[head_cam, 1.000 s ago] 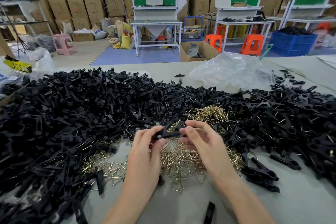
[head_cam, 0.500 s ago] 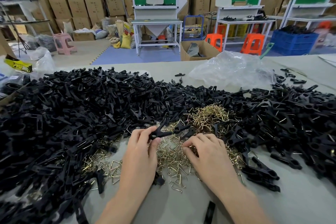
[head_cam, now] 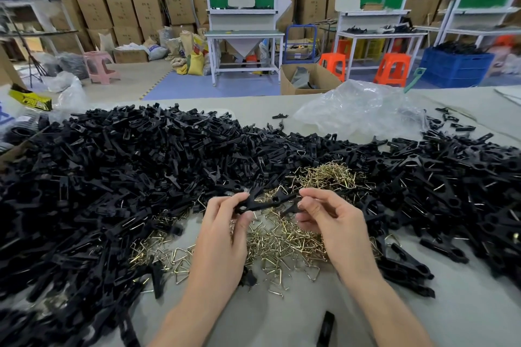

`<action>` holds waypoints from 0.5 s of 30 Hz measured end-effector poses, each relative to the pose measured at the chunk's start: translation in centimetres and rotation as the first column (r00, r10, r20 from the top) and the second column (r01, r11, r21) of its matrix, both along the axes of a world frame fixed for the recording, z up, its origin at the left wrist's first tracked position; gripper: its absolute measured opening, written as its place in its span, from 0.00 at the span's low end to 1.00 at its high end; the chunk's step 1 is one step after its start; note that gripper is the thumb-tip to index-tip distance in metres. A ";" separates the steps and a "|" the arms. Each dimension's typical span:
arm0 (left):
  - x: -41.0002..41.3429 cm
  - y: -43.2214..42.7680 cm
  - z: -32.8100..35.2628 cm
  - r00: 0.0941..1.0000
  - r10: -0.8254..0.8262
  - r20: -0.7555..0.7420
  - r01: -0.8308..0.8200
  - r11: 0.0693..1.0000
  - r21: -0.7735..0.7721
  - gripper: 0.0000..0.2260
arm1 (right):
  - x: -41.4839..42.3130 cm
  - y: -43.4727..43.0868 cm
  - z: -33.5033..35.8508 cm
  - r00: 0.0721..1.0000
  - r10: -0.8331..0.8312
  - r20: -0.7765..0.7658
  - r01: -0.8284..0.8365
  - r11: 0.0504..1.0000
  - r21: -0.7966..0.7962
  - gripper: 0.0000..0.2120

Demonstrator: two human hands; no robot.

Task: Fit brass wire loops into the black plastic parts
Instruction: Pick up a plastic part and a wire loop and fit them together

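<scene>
A: What is the big worry here?

B: The pile (head_cam: 112, 177) of black parts crowds in beyond and to the left of both hands. I judge a nudge from a wrist could slide pieces over the loops (head_cam: 282, 245) lying under and between the hands.

A: And the hands?

B: The left hand (head_cam: 222, 236) pinches the part (head_cam: 262, 203) by its left end, held up above the loops. The right hand (head_cam: 335, 222), fingers curled, pinches at the part's right end. Whether a loop sits in that pinch I cannot tell.

A: So the fit itself?

B: Likely the weak spot. The loops look tangled, so one lifted may drag its neighbours. A thin, springy wire pushed in askew could slip off the part and flick away, or seat by one leg only.
</scene>
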State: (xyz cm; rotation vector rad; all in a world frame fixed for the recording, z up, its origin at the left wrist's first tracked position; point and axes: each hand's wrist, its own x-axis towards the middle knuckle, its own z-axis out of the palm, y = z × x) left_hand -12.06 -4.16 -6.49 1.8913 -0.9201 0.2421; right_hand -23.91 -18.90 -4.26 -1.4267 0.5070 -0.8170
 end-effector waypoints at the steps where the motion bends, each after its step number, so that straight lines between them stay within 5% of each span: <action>1: -0.1 0.0 0.1 1.000 -0.021 0.000 0.021 1.000 -0.017 0.14 | 0.1 -0.1 -0.1 1.000 0.008 0.005 -0.008 0.999 0.033 0.13; 7: -0.8 0.0 0.4 0.992 -0.119 0.049 0.120 0.993 -0.017 0.13 | 0.6 -0.1 -0.2 0.996 0.084 0.038 -0.090 0.974 0.207 0.10; 15: -0.9 0.0 0.5 0.986 -0.146 0.078 0.146 0.989 0.003 0.13 | 0.6 0.0 -0.3 0.959 0.259 0.115 -0.284 0.888 0.363 0.18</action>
